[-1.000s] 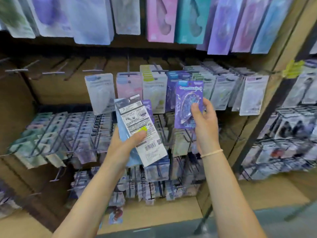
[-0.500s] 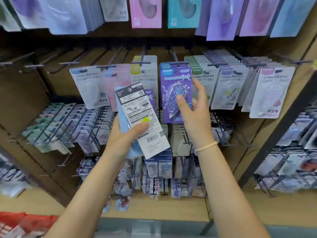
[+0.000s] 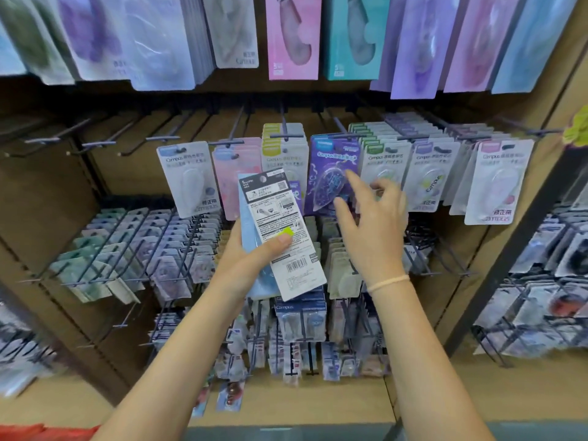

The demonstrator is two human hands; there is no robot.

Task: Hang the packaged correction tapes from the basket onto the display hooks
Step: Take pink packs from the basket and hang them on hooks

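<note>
Head view: right hand [image 3: 370,218] has let go, fingers loose; purple pack [image 3: 331,173] now hangs on its hook [image 3: 342,130]. Left hand [image 3: 251,253] grips remaining packs [image 3: 280,230], next to hang.

Glossy plastic-fronted card packs [image 3: 332,173]; metal hooks [image 3: 286,135]; wood-look backboard [image 3: 133,173].

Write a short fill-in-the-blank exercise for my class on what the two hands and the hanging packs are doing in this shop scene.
1. The left hand grips a stack of packs whose top pack shows a printed ____ near its lower end.
2. The purple pack hangs on a ____.
3. The right hand holds ____.
4. The right wrist wears a pale ____.

Missing words: barcode; hook; nothing; band
</note>
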